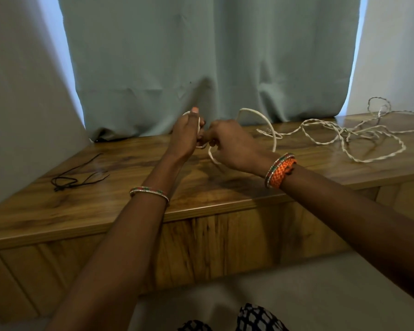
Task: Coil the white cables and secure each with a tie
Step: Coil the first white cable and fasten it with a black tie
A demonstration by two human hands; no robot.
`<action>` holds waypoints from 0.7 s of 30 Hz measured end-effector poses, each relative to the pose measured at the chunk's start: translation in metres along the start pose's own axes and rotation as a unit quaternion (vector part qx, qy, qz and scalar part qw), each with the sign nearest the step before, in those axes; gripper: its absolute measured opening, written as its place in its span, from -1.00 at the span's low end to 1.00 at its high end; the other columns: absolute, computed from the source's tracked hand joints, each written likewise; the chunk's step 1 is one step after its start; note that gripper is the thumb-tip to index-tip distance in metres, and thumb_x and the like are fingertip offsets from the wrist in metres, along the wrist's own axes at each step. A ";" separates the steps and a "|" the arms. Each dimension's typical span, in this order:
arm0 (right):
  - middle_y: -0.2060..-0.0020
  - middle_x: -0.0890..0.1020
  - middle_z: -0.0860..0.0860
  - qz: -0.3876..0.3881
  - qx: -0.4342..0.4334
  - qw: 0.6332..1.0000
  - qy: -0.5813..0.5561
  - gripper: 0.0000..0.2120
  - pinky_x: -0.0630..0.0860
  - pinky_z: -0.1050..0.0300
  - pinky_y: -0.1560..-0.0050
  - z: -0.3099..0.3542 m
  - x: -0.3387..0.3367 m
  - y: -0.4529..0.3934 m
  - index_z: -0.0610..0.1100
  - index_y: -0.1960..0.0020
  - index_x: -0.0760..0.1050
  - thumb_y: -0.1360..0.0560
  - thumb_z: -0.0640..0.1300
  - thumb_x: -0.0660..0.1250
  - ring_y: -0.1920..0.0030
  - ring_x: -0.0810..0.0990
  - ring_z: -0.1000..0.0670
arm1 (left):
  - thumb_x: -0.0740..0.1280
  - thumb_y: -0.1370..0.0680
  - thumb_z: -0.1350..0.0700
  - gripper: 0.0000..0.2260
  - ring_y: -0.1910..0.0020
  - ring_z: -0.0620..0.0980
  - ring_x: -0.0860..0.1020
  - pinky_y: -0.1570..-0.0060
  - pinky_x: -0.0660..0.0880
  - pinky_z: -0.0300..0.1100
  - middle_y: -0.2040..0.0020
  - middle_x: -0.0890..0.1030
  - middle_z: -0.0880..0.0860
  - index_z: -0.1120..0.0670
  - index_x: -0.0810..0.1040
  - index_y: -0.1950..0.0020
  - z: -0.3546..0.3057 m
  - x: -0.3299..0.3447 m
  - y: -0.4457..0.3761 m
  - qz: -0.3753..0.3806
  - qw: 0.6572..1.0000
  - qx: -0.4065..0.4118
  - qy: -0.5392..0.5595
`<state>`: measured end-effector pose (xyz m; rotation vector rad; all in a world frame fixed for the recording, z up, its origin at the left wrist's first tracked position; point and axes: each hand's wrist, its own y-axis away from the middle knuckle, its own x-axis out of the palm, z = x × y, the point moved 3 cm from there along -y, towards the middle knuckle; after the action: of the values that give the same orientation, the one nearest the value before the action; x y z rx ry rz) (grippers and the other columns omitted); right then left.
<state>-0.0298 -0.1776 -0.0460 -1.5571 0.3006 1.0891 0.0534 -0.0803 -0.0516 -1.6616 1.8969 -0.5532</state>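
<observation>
White cable point(256, 115) is gripped by both the left hand point(185, 137) and right hand point(230, 144) — looped above the desk point(201, 187), black ties point(77, 177) left aside.

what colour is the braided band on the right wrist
Orange, next to a thin multicoloured bangle; the braided band shows in the head view.

White cables point(344, 133) — black ties point(74, 179) — orange braided wristband point(283, 172).

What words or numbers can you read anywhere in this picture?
None. No words, numbers or labels show on anything.
The white cable, black ties, table and curtain are plain.
The bangles and patterned cloth show only colours and patterns, no letters.
</observation>
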 end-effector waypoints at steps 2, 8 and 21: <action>0.16 0.56 0.01 -0.012 -0.017 1.000 -0.007 -0.62 0.34 0.25 0.20 0.000 -0.003 0.000 -0.13 -0.06 0.64 -0.34 -0.41 0.27 0.18 0.42 0.13 | 0.01 -0.63 0.00 -0.55 0.53 -0.12 0.36 0.37 0.30 -0.19 0.54 0.39 -0.01 0.05 0.34 0.44 0.003 0.002 0.000 0.006 0.995 0.046 -0.088; 0.20 0.57 -0.03 -0.093 -0.058 0.991 0.074 -0.65 0.29 0.15 0.21 -0.014 -0.016 -0.012 -0.15 0.00 0.59 -0.32 -0.41 0.20 0.15 0.53 -0.06 | 0.03 -0.65 0.01 -0.57 0.62 -0.11 0.30 0.51 0.19 -0.31 0.52 0.37 0.01 0.21 0.46 0.28 0.002 0.005 0.002 0.083 0.994 -0.036 -0.054; -0.01 0.57 -0.13 -0.101 0.099 0.965 0.219 -0.75 0.32 -0.03 0.00 -0.083 -0.015 -0.023 -0.13 -0.07 0.49 -0.46 -0.34 0.20 -0.07 0.49 -0.20 | 0.12 -0.55 0.05 -0.74 0.72 -0.24 0.26 0.68 0.12 -0.41 0.61 0.35 -0.07 0.12 0.45 0.26 -0.032 0.006 0.039 0.435 0.826 -0.225 0.278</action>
<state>0.0174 -0.2491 -0.0264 -1.5975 0.5199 0.5302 0.0026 -0.0818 -0.0533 -0.6639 3.1001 -0.1998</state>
